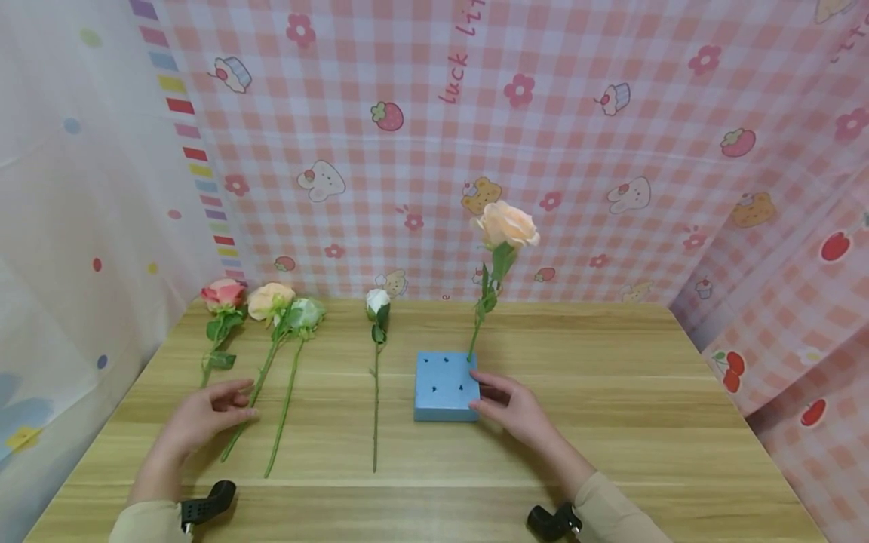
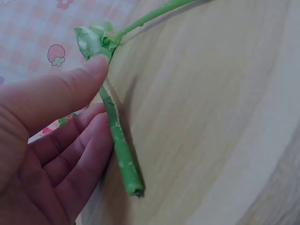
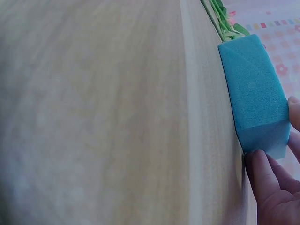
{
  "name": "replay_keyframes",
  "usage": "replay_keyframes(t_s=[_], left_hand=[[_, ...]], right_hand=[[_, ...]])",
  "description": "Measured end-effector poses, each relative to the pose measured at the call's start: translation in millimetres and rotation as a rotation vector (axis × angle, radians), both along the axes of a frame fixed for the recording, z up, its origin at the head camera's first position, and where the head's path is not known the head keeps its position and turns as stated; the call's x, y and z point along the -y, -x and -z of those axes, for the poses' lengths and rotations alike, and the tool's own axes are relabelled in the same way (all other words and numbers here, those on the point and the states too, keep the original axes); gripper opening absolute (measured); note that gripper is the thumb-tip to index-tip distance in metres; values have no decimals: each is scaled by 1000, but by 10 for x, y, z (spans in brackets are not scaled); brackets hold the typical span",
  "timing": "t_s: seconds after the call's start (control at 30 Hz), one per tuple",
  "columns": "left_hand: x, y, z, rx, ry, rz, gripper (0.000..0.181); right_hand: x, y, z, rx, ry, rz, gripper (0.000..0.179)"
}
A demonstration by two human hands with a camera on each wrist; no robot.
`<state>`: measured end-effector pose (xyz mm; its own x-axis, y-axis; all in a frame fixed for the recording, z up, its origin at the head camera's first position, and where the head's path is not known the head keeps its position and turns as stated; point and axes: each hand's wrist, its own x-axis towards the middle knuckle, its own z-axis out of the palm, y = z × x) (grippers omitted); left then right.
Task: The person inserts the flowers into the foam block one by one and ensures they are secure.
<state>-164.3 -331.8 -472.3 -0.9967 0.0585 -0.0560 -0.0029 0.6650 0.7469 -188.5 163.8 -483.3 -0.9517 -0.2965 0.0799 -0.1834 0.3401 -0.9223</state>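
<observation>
Lying left of the blue block [image 1: 444, 405] is a white rose [image 1: 378, 304]. Relaxed left hand [image 1: 204, 418] borders a stem [image 2: 122, 150]; loose right hand [image 1: 519, 415] touches the block.

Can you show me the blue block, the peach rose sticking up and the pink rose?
Blue block [image 1: 446, 379]: head view, on its top face.
Peach rose sticking up [image 1: 509, 225]: head view, on its bloom.
Pink rose [image 1: 222, 295]: head view, on its bloom.

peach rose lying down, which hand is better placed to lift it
Probably the left hand: it is right at the stem, while the right hand touches the blue block.
</observation>
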Motion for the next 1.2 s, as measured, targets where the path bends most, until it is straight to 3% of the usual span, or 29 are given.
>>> replay_keyframes(t_s=[0.4, 0.67, 0.77, 0.97, 1.2], left_hand=[[-53, -3, -8, -9, 43, -13, 52], [-84, -16, -4, 25, -61, -25, 52], [-87, -16, 4, 40, -103, -31, 53], [-78, -14, 25, 61, -142, -41, 56], [-88, -17, 13, 51, -113, -37, 56]], right_hand=[[9, -11, -12, -5, -7, 5, 48], [84, -159, -333, 1, -26, -1, 45], [80, -144, -294, -1, -22, 2, 45], [26, -34, -38, 5, -4, 16, 49], [3, -10, 7, 13, 26, 9, 50]])
